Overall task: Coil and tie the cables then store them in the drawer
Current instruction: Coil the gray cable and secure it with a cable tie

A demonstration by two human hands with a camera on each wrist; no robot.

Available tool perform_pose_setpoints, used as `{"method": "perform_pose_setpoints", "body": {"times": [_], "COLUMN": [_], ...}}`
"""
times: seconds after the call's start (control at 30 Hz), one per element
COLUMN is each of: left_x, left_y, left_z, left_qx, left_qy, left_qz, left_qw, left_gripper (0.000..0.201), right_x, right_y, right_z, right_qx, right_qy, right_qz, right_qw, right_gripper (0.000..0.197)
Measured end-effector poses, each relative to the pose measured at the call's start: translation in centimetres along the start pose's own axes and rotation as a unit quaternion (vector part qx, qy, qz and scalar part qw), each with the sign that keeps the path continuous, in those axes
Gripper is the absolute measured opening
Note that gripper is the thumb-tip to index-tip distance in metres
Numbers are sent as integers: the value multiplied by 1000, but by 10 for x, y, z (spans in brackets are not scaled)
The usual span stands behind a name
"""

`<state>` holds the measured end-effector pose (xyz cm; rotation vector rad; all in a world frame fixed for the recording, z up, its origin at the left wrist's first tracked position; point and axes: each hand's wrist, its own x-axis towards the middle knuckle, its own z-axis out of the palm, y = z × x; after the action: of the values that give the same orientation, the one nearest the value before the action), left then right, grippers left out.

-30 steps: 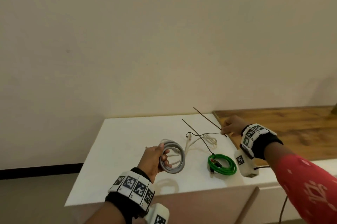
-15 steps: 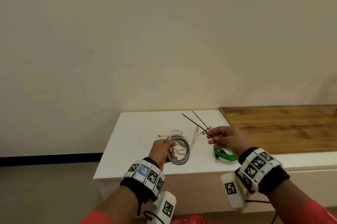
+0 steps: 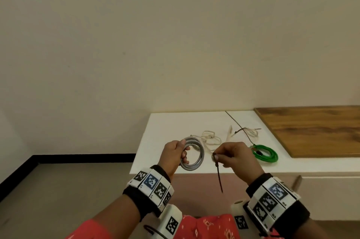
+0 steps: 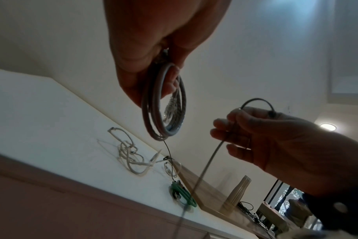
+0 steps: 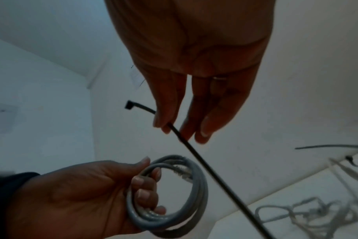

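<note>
Grey, smooth-sheathed cable (image 3: pixel 192 156) wound into a tight round coil of several turns, held upright in the air just in front of the near edge of the white cabinet top (image 3: pixel 167 122). Gripped by the left hand (image 3: pixel 173 156), fingers threaded through the ring and curled round its left side, thumb laid over the top. Clear plug ends (image 4: pixel 171 108) tucked inside the ring, seen from the left wrist view. No tie round the coil yet.

Black zip tie (image 3: pixel 219 175) pinched near its head between thumb and fingertips of the right hand (image 3: pixel 234 158), just right of the coil and apart from it; long tail hanging down and toward the body. Square head (image 5: pixel 129 104) sticking out past the fingers (image 5: pixel 165 113) in the right wrist view.

On the cabinet top behind the hands: loose white cable (image 3: pixel 210 138) in an untidy tangle, partly hidden by the grey coil; second small white bundle (image 3: pixel 251 131) farther right with a thin black strip (image 3: pixel 236 125) lying across it; green coiled cable (image 3: pixel 266 155) flat on the surface, near the right hand. Wooden board (image 3: pixel 315 129) covering the right part of the top. Red patterned sleeves (image 3: pixel 204 227) and marker-printed wrist bands (image 3: pixel 153 183) at the bottom of the head view. Drawer front below the top, closed or not cannot be told.
</note>
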<state>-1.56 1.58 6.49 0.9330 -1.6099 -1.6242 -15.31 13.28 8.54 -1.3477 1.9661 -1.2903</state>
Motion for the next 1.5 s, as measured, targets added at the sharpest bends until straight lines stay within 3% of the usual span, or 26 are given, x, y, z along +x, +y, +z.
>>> {"method": "perform_pose_setpoints", "body": {"times": [0.2, 0.47, 0.67, 0.83, 0.93, 1.13, 1.23, 1.5], "left_x": [-22, -26, -28, -29, -27, -21, -18, -5], "left_y": [0, -12, -19, -19, -19, -21, -20, -15], "left_z": [-18, -17, -13, -12, -15, -20, -24, -41], "left_qx": [74, 145, 159, 90, 60, 107, 109, 97], "left_qy": [6, 2, 13, 34, 44, 47, 50, 73], "left_qz": [78, 129, 138, 110, 91, 111, 111, 78], "left_qw": [994, 981, 978, 989, 993, 987, 987, 989], "left_gripper": [30, 27, 23, 3, 12, 10, 18, 22], "right_x": [-2, 4, 6, 1, -4, -8, -8, -23], "right_y": [-2, -3, -7, -19, -23, -23, -19, -14], "right_z": [47, 76, 86, 94, 95, 89, 84, 65], "right_qx": [32, 111, 239, 318, 348, 386, 363, 235], "right_qy": [-50, 16, 47, 41, 18, -31, -43, -140], "right_qz": [89, 179, 221, 190, 174, 156, 134, -13], "right_qw": [994, 977, 944, 928, 921, 909, 921, 962], "right_gripper": [20, 30, 26, 29, 24, 21, 13, 33]}}
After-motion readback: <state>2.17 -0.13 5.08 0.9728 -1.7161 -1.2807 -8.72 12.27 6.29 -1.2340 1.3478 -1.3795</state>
